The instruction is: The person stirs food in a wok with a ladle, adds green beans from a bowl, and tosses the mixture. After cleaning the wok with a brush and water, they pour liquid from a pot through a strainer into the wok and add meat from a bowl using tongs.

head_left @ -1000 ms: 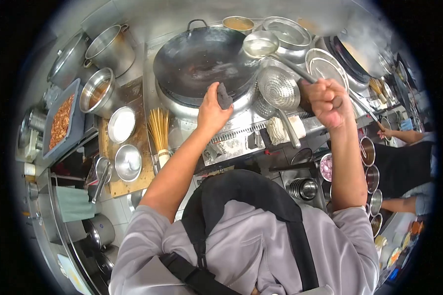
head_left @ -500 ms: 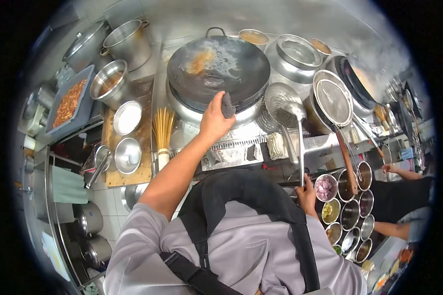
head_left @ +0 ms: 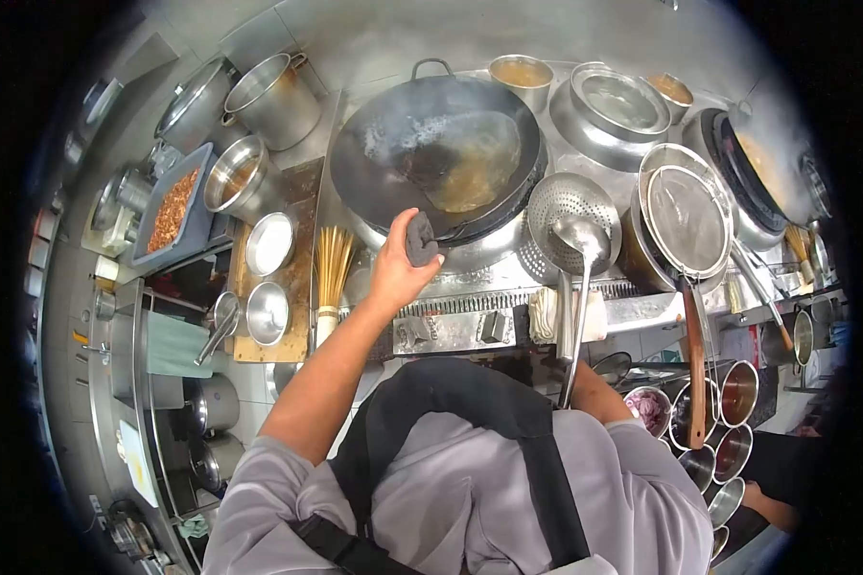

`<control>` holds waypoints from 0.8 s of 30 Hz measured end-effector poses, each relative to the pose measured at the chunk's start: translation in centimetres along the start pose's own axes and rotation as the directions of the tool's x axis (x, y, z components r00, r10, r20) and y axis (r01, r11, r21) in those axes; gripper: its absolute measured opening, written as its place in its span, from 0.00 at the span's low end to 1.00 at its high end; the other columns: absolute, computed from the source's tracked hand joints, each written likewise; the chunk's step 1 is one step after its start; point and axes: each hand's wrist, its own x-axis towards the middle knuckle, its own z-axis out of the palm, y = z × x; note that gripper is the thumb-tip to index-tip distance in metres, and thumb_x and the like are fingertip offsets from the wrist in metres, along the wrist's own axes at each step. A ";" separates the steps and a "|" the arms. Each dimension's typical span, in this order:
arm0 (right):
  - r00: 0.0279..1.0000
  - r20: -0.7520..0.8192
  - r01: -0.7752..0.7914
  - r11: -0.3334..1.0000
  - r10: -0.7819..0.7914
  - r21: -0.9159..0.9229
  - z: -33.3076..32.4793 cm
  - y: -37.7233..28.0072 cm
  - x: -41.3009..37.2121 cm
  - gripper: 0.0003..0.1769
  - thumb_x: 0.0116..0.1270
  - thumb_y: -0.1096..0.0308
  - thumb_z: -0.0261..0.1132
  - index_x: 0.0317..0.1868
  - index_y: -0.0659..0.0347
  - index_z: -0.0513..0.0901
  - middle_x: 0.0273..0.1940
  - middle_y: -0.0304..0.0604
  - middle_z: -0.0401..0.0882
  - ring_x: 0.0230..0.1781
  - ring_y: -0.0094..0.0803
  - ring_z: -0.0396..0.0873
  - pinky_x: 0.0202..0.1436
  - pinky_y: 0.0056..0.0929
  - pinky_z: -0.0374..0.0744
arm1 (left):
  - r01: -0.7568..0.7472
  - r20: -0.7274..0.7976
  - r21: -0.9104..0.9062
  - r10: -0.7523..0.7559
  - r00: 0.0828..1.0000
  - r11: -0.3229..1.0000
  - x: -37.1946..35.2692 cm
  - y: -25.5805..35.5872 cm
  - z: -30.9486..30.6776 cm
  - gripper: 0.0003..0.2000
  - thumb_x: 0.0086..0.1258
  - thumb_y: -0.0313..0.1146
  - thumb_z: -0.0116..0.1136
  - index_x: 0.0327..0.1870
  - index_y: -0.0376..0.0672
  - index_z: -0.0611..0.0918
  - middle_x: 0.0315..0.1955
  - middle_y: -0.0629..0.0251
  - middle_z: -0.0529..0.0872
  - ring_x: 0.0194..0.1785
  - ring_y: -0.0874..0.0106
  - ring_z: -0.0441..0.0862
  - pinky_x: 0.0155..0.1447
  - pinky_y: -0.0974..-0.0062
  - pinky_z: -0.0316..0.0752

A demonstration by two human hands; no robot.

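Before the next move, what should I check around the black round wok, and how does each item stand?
1. Left hand gripping the dark grey folded cloth: ok.
2. Cloth placed at the near rim of the black round wok: ok.
3. Wok empty: not ok; brownish liquid lies in its right half.
4. Long-handled metal ladle clear of the wok: ok; its bowl is over the round perforated metal strainer.
5. Right hand gripping the ladle's handle: cannot tell; its fingers are hidden.

Two pots (head_left: 280, 110) stand at the upper left, above a tray (head_left: 198, 218) of brown food (head_left: 173, 211). Bowls (head_left: 268, 316) sit left of centre; a sieve (head_left: 688, 220) rests right.
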 end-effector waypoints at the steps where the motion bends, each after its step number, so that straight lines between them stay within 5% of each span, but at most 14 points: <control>1: 1.000 0.008 -0.024 0.999 0.024 0.030 1.2 0.0 0.4 0.25 0.63 0.48 0.67 0.31 0.68 0.85 0.29 0.56 0.84 0.31 0.48 0.84 0.37 0.47 0.80 | 0.038 0.024 -0.017 -0.038 0.999 0.999 0.0 0.3 -0.1 0.39 0.56 0.32 0.71 0.70 0.47 0.64 0.57 0.51 0.79 0.59 0.53 0.80 0.63 0.63 0.74; 6: 0.985 0.005 -0.170 0.971 0.172 0.168 2.9 7.6 -3.2 0.26 0.63 0.48 0.68 0.28 0.68 0.84 0.28 0.57 0.83 0.30 0.47 0.84 0.35 0.47 0.80 | 0.057 0.032 -0.021 -0.057 0.998 0.998 -0.2 0.2 0.1 0.40 0.55 0.32 0.72 0.70 0.45 0.63 0.59 0.50 0.77 0.61 0.52 0.79 0.64 0.62 0.74; 7: 0.932 0.215 -0.355 0.853 0.291 0.383 0.3 4.9 -5.5 0.25 0.65 0.46 0.66 0.34 0.64 0.85 0.29 0.52 0.84 0.30 0.45 0.84 0.32 0.44 0.80 | 0.058 0.029 -0.047 -0.057 0.998 0.997 -0.3 0.2 0.0 0.40 0.56 0.32 0.72 0.70 0.45 0.64 0.59 0.49 0.78 0.60 0.53 0.79 0.63 0.62 0.75; 9: 0.810 0.534 -0.579 0.190 0.241 0.793 -6.0 -1.3 -12.4 0.24 0.69 0.44 0.63 0.43 0.60 0.82 0.28 0.45 0.82 0.26 0.40 0.83 0.28 0.39 0.79 | 0.034 0.015 -0.077 -0.033 0.999 0.996 -0.3 -0.4 0.1 0.40 0.56 0.32 0.72 0.71 0.45 0.64 0.56 0.48 0.79 0.58 0.53 0.81 0.61 0.62 0.76; 10: 0.815 0.520 -0.568 0.177 0.257 0.803 -9.8 -5.6 -16.0 0.24 0.69 0.44 0.63 0.43 0.60 0.82 0.28 0.45 0.82 0.26 0.40 0.83 0.28 0.39 0.79 | 0.020 0.031 -0.094 -0.018 0.999 0.995 -0.4 -0.6 0.1 0.40 0.56 0.32 0.72 0.71 0.45 0.64 0.56 0.48 0.79 0.58 0.53 0.81 0.61 0.62 0.76; 12: 0.799 0.568 -0.539 -0.185 0.198 0.822 -14.6 -11.6 -21.0 0.20 0.72 0.48 0.60 0.48 0.57 0.77 0.27 0.39 0.78 0.24 0.36 0.79 0.26 0.35 0.77 | 0.015 0.012 -0.119 -0.013 1.000 0.993 -0.4 -1.0 0.2 0.40 0.56 0.32 0.72 0.71 0.44 0.63 0.58 0.48 0.78 0.59 0.52 0.80 0.62 0.61 0.75; 14: 0.896 0.401 -0.434 0.193 0.190 0.880 -13.8 -9.9 -23.4 0.17 0.72 0.52 0.63 0.46 0.58 0.75 0.27 0.40 0.79 0.24 0.36 0.79 0.26 0.36 0.76 | -0.084 -0.001 -0.147 0.085 0.996 0.986 -0.6 -2.3 0.9 0.40 0.56 0.32 0.72 0.71 0.43 0.64 0.58 0.48 0.78 0.59 0.53 0.79 0.63 0.62 0.74; 15: 0.931 0.277 -0.365 0.634 0.238 0.681 -12.9 -7.7 -23.7 0.13 0.69 0.59 0.66 0.43 0.58 0.75 0.27 0.40 0.79 0.25 0.35 0.79 0.28 0.37 0.76 | -0.127 -0.057 -0.169 0.119 0.991 0.977 -0.6 -2.8 1.2 0.40 0.57 0.31 0.72 0.71 0.43 0.64 0.58 0.50 0.77 0.59 0.55 0.79 0.63 0.63 0.73; 16: 0.954 -0.199 -0.217 0.974 0.225 0.061 -14.1 -10.2 -24.4 0.11 0.65 0.66 0.69 0.39 0.60 0.75 0.25 0.37 0.76 0.22 0.30 0.76 0.26 0.34 0.74 | -0.170 -0.115 -0.194 0.149 0.982 0.966 -0.6 -3.2 1.8 0.39 0.57 0.30 0.72 0.71 0.42 0.64 0.58 0.51 0.77 0.58 0.57 0.79 0.63 0.64 0.73; 18: 0.938 -0.098 -0.259 0.860 0.332 0.439 -18.8 -15.5 -24.7 0.10 0.62 0.70 0.67 0.38 0.63 0.75 0.22 0.35 0.73 0.18 0.24 0.72 0.21 0.29 0.72 | -0.165 -0.149 -0.331 0.121 0.981 0.929 -0.7 -3.7 2.8 0.39 0.57 0.27 0.71 0.71 0.42 0.64 0.56 0.53 0.78 0.56 0.61 0.79 0.63 0.66 0.73; 20: 0.982 0.024 -0.123 0.530 0.190 0.839 -20.8 -16.7 -23.2 0.12 0.63 0.70 0.67 0.44 0.65 0.77 0.22 0.36 0.73 0.14 0.23 0.70 0.16 0.24 0.67 | -0.160 -0.137 -0.362 0.117 0.984 0.918 -0.7 -2.8 2.7 0.39 0.57 0.25 0.71 0.71 0.41 0.64 0.55 0.53 0.78 0.56 0.63 0.79 0.62 0.67 0.73; 23: 0.996 -0.031 0.000 0.342 0.087 0.940 -25.0 -20.0 -17.8 0.12 0.66 0.70 0.65 0.48 0.61 0.76 0.22 0.35 0.73 0.15 0.23 0.70 0.17 0.24 0.67 | -0.118 -0.112 -0.339 0.084 0.990 0.933 -0.8 -2.3 2.3 0.38 0.57 0.24 0.70 0.71 0.44 0.65 0.55 0.56 0.77 0.56 0.66 0.78 0.62 0.68 0.73; 24: 0.994 -0.080 0.035 0.498 0.070 0.867 -28.1 -22.0 -15.6 0.14 0.67 0.70 0.64 0.51 0.61 0.75 0.23 0.35 0.72 0.16 0.23 0.70 0.17 0.25 0.67 | -0.114 -0.123 -0.329 0.077 0.989 0.937 -0.7 -2.4 2.3 0.38 0.57 0.24 0.70 0.71 0.44 0.65 0.55 0.56 0.77 0.56 0.66 0.78 0.62 0.68 0.73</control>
